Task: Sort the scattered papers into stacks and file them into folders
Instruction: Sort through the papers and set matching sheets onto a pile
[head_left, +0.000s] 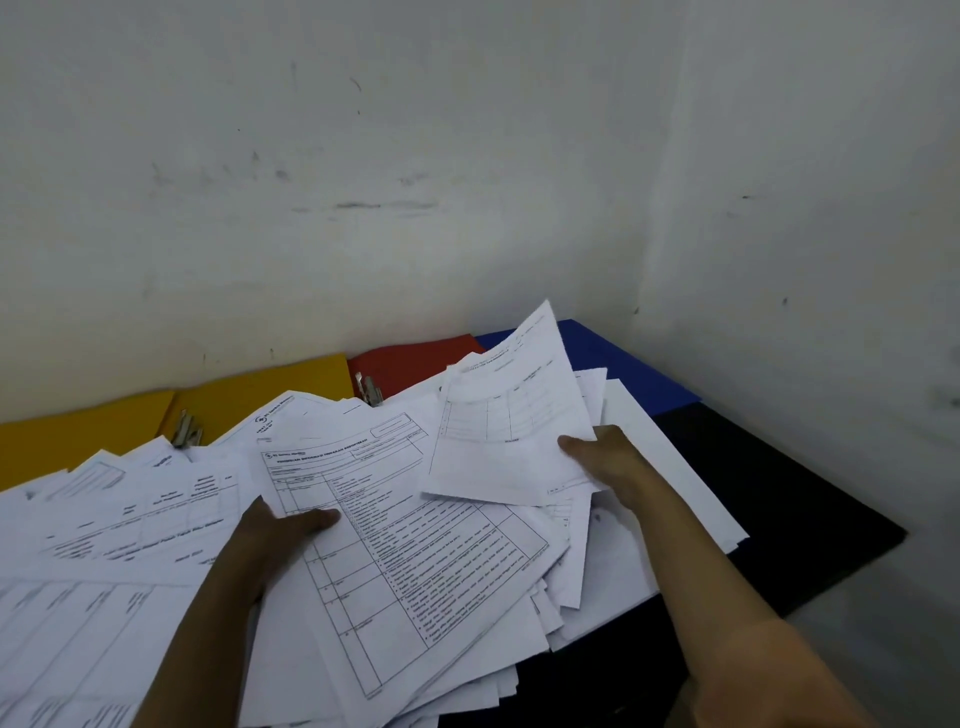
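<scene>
A loose heap of printed white papers (130, 519) covers most of the dark table. My left hand (280, 530) pinches the left edge of a form sheet with a long table (415, 530), thumb on top. My right hand (608, 462) holds another printed sheet (509, 431) by its lower right corner, lifted and tilted above the heap. Along the wall lie open folders: yellow (260, 392), red (415, 358) and blue (613, 358), each partly buried under paper.
Metal binder clips (186, 431) (371, 391) stand up from the yellow and red folders. The black table top (789, 499) shows bare at the right, ending at a corner (901, 532). White walls meet in a corner behind the folders.
</scene>
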